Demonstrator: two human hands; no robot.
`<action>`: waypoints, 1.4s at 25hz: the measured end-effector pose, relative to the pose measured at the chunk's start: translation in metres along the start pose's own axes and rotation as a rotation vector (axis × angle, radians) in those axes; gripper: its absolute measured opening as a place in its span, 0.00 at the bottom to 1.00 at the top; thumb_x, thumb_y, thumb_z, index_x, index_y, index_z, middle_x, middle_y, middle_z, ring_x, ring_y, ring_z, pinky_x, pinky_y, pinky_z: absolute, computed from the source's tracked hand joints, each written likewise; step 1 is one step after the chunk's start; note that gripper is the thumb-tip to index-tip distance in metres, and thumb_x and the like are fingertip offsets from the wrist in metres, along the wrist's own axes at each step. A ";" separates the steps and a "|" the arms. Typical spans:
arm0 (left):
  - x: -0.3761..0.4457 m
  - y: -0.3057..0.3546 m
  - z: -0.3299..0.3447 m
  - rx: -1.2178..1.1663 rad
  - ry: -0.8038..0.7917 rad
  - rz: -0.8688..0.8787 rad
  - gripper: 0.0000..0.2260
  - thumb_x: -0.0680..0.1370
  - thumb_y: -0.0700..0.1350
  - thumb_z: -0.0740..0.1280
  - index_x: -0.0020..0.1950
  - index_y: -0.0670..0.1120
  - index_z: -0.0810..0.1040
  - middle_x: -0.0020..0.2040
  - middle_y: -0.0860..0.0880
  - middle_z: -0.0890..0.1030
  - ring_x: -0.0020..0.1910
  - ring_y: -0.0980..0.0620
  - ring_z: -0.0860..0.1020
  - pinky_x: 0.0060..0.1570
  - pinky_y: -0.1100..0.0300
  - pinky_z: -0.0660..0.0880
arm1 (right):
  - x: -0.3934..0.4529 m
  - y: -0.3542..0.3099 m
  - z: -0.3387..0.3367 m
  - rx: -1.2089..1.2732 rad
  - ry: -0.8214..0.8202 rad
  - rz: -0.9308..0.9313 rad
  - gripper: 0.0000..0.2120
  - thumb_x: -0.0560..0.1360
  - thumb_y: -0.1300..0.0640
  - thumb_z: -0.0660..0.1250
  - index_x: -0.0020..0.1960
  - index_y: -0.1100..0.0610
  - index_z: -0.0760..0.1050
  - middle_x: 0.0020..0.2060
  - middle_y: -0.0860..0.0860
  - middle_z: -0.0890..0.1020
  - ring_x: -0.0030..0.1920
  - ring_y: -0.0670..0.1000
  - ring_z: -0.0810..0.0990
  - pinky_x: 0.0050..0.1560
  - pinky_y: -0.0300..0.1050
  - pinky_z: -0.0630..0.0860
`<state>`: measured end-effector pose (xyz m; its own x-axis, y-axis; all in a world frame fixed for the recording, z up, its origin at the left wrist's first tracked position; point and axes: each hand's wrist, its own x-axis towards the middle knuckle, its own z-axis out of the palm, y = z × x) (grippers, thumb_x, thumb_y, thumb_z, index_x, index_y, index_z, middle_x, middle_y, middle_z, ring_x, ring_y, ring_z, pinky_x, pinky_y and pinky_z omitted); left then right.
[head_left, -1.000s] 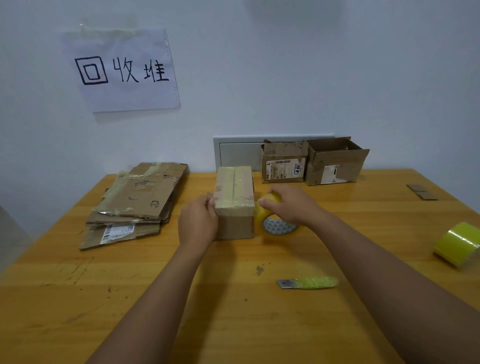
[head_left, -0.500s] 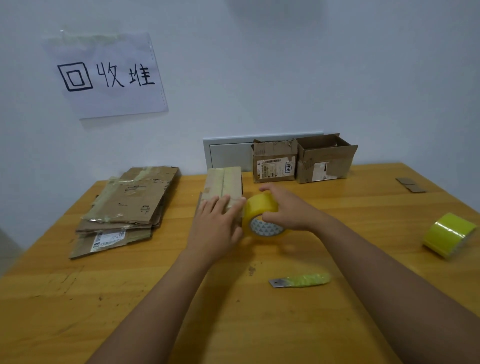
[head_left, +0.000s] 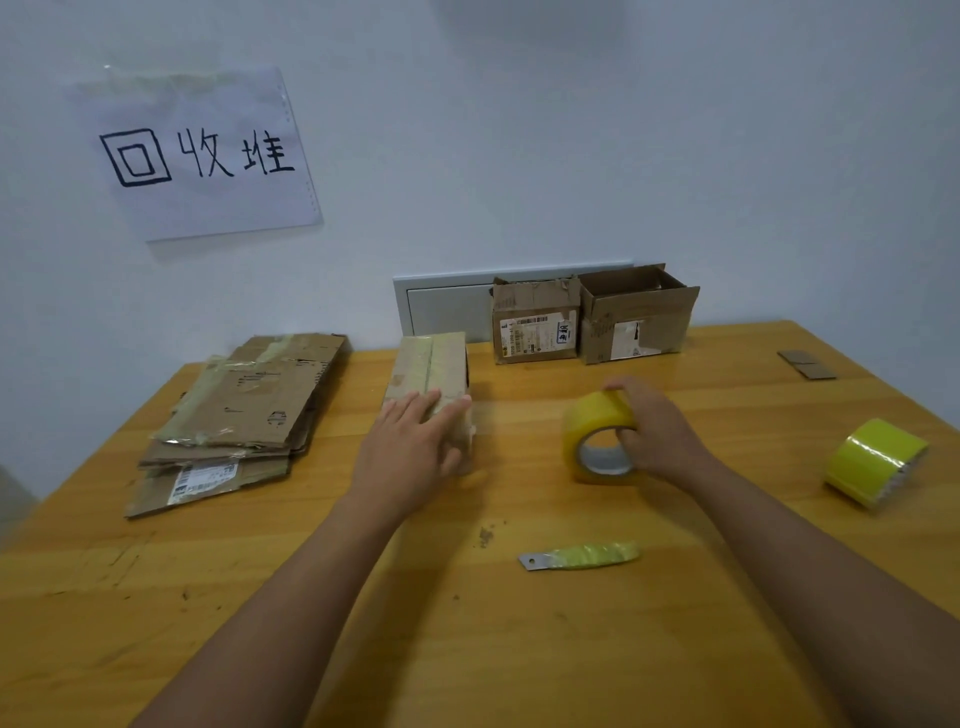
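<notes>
- The near end of the taped cardboard box (head_left: 431, 364) is hidden under the left hand (head_left: 410, 452), so its front face is hard to make out.
- Whether a strip of clear tape runs from the box to the tape roll (head_left: 597, 441) I cannot tell; the gap there is blurred.
- The fingers of the left hand are straight and close together, and they lie flat on the top of the box at its near end. They do not curl around it.
- The right hand (head_left: 657, 434) grips the tape roll. Some fingers are hooked inside its core and partly hidden there, and the other fingers lie over the outer yellow band.
- The tape roll stands on its edge on the wooden table (head_left: 467, 649), to the right of the box and apart from it.
- The box is directly under the left fingers and well left of the right fingers.
- A cutter blade wrapped in green (head_left: 582, 556) lies nearer than the box, to its right.
- A second yellow tape roll (head_left: 875, 462) lies far right of the box.
</notes>
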<state>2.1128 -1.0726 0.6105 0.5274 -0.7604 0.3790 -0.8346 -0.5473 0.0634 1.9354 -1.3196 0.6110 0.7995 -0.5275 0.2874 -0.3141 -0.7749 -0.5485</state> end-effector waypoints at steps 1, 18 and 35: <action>0.001 0.001 0.001 0.005 0.007 -0.003 0.25 0.80 0.55 0.61 0.77 0.60 0.61 0.77 0.47 0.65 0.76 0.45 0.61 0.75 0.48 0.54 | -0.004 0.014 -0.006 -0.048 0.023 0.003 0.28 0.68 0.74 0.63 0.65 0.56 0.71 0.60 0.57 0.74 0.59 0.58 0.73 0.51 0.45 0.68; -0.001 0.003 0.008 -0.014 0.026 -0.009 0.27 0.78 0.55 0.67 0.76 0.59 0.63 0.76 0.47 0.66 0.74 0.44 0.62 0.74 0.45 0.56 | -0.064 -0.015 -0.002 -0.250 0.272 -0.286 0.24 0.70 0.50 0.58 0.64 0.56 0.73 0.56 0.55 0.75 0.58 0.57 0.72 0.57 0.55 0.71; -0.001 -0.006 0.018 -0.010 0.100 0.045 0.25 0.79 0.52 0.66 0.75 0.57 0.66 0.73 0.46 0.70 0.72 0.43 0.66 0.72 0.45 0.59 | -0.010 -0.102 0.021 0.663 -0.162 0.047 0.03 0.82 0.57 0.60 0.50 0.54 0.66 0.34 0.51 0.83 0.34 0.47 0.79 0.41 0.44 0.75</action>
<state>2.1200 -1.0744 0.5929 0.4714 -0.7451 0.4718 -0.8588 -0.5096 0.0532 1.9704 -1.2281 0.6482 0.8754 -0.4565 0.1591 -0.0114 -0.3484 -0.9373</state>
